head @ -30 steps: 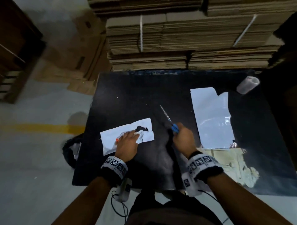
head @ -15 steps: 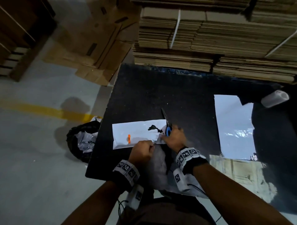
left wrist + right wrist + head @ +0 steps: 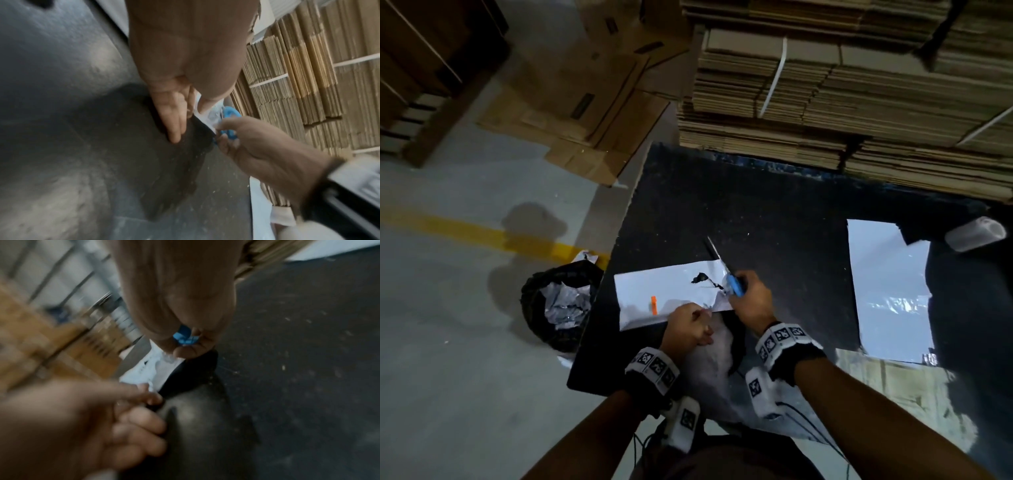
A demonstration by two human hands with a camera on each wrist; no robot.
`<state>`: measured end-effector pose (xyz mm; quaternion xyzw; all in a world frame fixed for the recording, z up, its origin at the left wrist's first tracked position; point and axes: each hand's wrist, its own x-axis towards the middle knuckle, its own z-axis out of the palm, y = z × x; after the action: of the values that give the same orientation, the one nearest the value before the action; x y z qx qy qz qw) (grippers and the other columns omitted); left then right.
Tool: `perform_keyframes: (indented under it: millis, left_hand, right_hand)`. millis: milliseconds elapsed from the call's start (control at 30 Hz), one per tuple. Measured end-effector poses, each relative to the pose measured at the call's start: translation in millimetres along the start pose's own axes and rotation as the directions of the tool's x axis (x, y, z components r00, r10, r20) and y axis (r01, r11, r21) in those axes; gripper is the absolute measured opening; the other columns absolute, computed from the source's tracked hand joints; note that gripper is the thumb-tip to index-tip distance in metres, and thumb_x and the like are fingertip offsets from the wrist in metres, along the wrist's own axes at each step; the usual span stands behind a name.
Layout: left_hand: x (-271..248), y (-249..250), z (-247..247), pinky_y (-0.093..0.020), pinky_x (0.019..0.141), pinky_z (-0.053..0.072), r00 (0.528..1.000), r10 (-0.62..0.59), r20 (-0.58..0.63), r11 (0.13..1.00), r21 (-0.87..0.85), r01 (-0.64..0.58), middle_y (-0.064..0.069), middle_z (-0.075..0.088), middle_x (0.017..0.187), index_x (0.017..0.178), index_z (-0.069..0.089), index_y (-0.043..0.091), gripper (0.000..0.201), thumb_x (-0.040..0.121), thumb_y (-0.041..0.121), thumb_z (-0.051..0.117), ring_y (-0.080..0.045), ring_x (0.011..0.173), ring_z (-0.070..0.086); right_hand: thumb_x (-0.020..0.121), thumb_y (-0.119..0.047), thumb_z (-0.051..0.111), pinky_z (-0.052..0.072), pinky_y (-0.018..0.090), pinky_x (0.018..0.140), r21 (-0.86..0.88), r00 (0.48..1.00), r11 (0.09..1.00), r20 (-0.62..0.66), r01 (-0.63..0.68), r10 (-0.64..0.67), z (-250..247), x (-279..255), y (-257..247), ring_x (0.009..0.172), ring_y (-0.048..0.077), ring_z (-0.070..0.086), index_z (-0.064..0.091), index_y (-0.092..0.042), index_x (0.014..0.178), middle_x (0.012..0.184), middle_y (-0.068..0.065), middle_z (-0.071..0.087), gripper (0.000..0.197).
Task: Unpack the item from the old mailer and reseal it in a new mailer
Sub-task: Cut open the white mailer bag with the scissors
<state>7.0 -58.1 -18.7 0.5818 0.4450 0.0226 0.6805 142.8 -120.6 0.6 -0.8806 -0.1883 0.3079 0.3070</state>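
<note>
The old white mailer point(image 3: 664, 294), torn and with an orange mark, lies on the black table point(image 3: 774, 212). My left hand point(image 3: 700, 317) pinches its near right edge between thumb and fingers, which the left wrist view shows at the white mailer edge point(image 3: 202, 113). My right hand point(image 3: 743, 291) grips blue-handled scissors point(image 3: 734, 287) at the mailer's right end, blades pointing away and left. A dark glossy item point(image 3: 710, 359) lies between my hands, its far end at the mailer's opening point(image 3: 158, 369). The new white mailer point(image 3: 890, 291) lies flat to the right.
A clear tape roll point(image 3: 974, 233) lies at the table's far right. A bin lined with a black bag point(image 3: 561, 301) stands on the floor left of the table. Strapped stacks of flat cardboard point(image 3: 842, 85) rise behind the table. Torn brown paper point(image 3: 914, 394) covers the near right corner.
My left hand left the top of the old mailer and now pinches its near right edge. My right hand brought the scissors to the mailer's right end. The head view swung left.
</note>
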Motion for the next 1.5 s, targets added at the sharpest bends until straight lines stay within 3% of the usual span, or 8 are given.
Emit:
perform_keyframes:
  millis: [233,400,567,733,900,1100,1233,1500]
  left_hand:
    - [-2,15,8,-0.035,0.058,0.057,0.891,-0.392,0.23,0.811,-0.371,0.452,-0.016,0.066,0.068,0.077,0.062,0.003,0.055,0.096,0.052,0.045,-0.028,0.059,0.066]
    - [9,21,5,-0.022,0.062,0.047,0.926,-0.295,0.237,0.556,-0.745,0.368,-0.005,0.069,0.069,0.093,0.067,0.012,0.024,0.095,0.033,0.055,-0.013,0.053,0.061]
    - [16,23,1,-0.013,0.043,0.043,0.956,-0.281,0.086,0.559,-0.795,0.236,0.002,0.067,0.061,0.089,0.062,0.012,0.008,0.095,0.014,0.056,-0.009,0.045,0.057]
    - [23,12,-5,-0.02,0.059,0.056,0.963,-0.254,0.083,0.574,-0.789,0.22,-0.011,0.068,0.096,0.102,0.063,0.009,0.01,0.093,0.014,0.059,-0.023,0.082,0.065]
    - [24,10,-7,-0.026,0.083,0.055,0.981,-0.162,0.108,0.65,-0.736,0.188,-0.006,0.073,0.094,0.099,0.066,0.008,0.013,0.091,0.002,0.059,-0.023,0.086,0.07]
    - [27,6,-3,-0.02,0.062,0.055,0.982,-0.181,0.054,0.745,-0.644,0.173,-0.01,0.072,0.085,0.104,0.064,0.001,0.015,0.09,0.006,0.062,-0.018,0.068,0.07]
    - [30,7,0,-0.017,0.048,0.048,0.98,-0.194,0.033,0.739,-0.652,0.169,-0.007,0.07,0.071,0.096,0.064,0.003,0.007,0.091,0.005,0.06,-0.013,0.05,0.063]
    - [30,10,-4,-0.017,0.044,0.042,0.96,-0.259,0.11,0.738,-0.618,0.27,-0.008,0.071,0.071,0.089,0.065,0.01,0.013,0.094,0.019,0.057,-0.011,0.043,0.055]
  right_hand:
    - [0.072,0.0,0.062,0.052,0.029,0.053,0.484,0.991,0.871,-0.046,-0.086,0.124,9,-11,3,0.056,0.015,0.058,0.059,-0.014,0.098,0.089,0.017,0.066,0.031]
    - [0.081,0.011,0.055,0.045,0.019,0.039,0.562,0.993,0.823,-0.021,-0.086,0.119,-2,-16,-11,0.04,0.003,0.051,0.054,-0.009,0.104,0.081,0.01,0.059,0.031]
    - [0.087,-0.031,0.062,0.051,0.032,0.076,0.206,0.992,0.977,-0.107,-0.046,0.069,-18,-12,-5,0.086,0.025,0.065,0.059,-0.012,0.111,0.101,0.01,0.068,0.032]
    - [0.088,-0.022,0.058,0.047,0.039,0.08,-0.218,0.996,0.973,-0.064,-0.071,0.058,-25,-16,17,0.103,0.042,0.06,0.06,0.003,0.107,0.108,0.027,0.065,0.031]
    - [0.088,-0.019,0.059,0.049,0.04,0.085,-0.494,0.994,0.864,0.002,-0.096,0.112,-34,-17,24,0.107,0.039,0.06,0.06,0.002,0.108,0.114,0.024,0.064,0.029]
    - [0.079,-0.041,0.07,0.051,0.035,0.062,0.003,0.96,0.96,0.015,-0.278,0.278,-26,-7,28,0.077,0.031,0.069,0.062,-0.001,0.069,0.073,0.015,0.066,0.042]
    - [0.084,-0.009,0.067,0.053,0.025,0.043,0.504,0.929,0.783,0.136,-0.365,0.345,-3,-4,9,0.054,0.02,0.06,0.066,-0.002,0.071,0.079,0.015,0.069,0.015]
    - [0.074,0.0,0.077,0.04,0.015,0.032,0.46,0.952,0.834,0.163,-0.304,0.257,1,16,-13,0.03,0.004,0.048,0.06,-0.005,0.072,0.04,-0.003,0.054,0.019]
